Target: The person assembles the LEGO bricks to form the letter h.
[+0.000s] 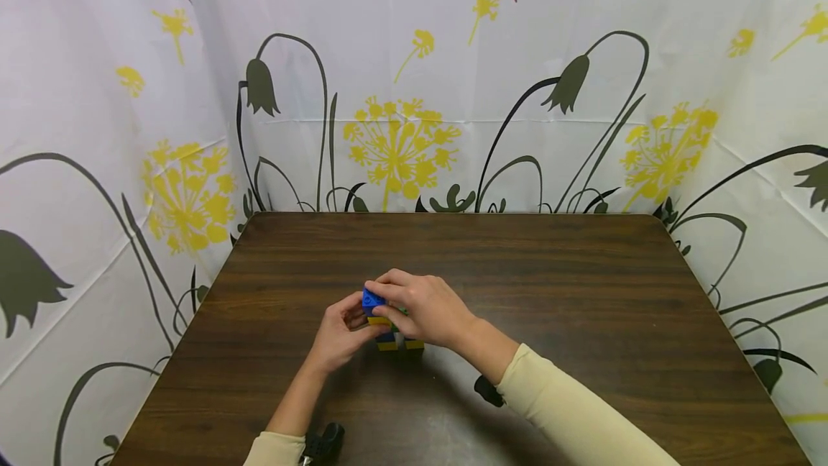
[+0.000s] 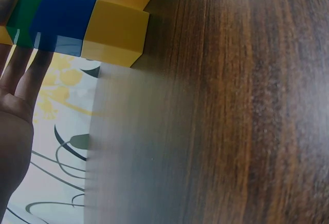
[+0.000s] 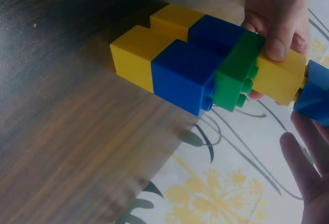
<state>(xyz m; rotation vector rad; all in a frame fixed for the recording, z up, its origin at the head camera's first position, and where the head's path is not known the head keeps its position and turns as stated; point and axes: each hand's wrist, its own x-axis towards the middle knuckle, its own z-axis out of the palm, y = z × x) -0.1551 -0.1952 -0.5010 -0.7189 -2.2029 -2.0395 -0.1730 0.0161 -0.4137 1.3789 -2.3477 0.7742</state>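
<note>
On the table stands a structure of toy building bricks with two legs, each a yellow brick (image 3: 134, 59) under a blue brick (image 3: 182, 75). A green brick (image 3: 237, 72) bridges both legs, and an upper yellow brick (image 3: 281, 75) sits on one end of it. My left hand (image 1: 339, 336) holds the structure there, its thumb pressed against the upper yellow brick and fingers on the far side. My right hand (image 1: 423, 308) pinches a top blue brick (image 1: 371, 300) at the upper yellow brick's studs, some of which show between the two. Whether they are fully joined I cannot tell.
The dark wooden table (image 1: 550, 286) extends around the structure on every side. Behind it and at both sides hangs a white curtain (image 1: 414, 42) with flower prints. Black wrist devices (image 1: 488, 390) sit at both cream sleeves (image 1: 569, 401).
</note>
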